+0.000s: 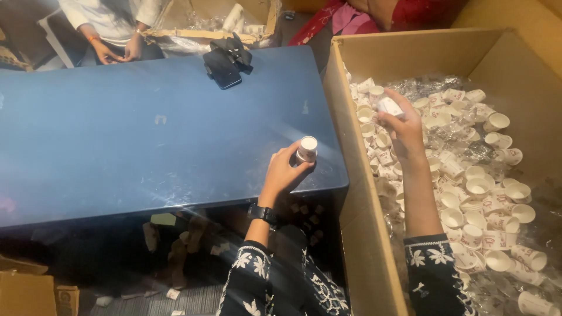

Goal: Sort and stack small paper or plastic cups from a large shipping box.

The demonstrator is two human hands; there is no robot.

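My left hand (285,171) grips a small stack of white paper cups (306,149), standing upside down near the right edge of the blue table (134,134). My right hand (404,130) reaches into the big cardboard box (356,193) at the right and holds a single small white paper cup (389,107) above the pile. The box is filled with several loose paper cups (480,187) lying on clear plastic. A dark watch sits on my left wrist, and both sleeves are dark with white embroidery.
A black phone (222,69) and a black clip-like object (235,51) lie at the table's far edge. Another person's hands (117,51) rest beyond the table at top left. A second cardboard box (211,23) stands behind. Paper scraps lie on the floor under the table.
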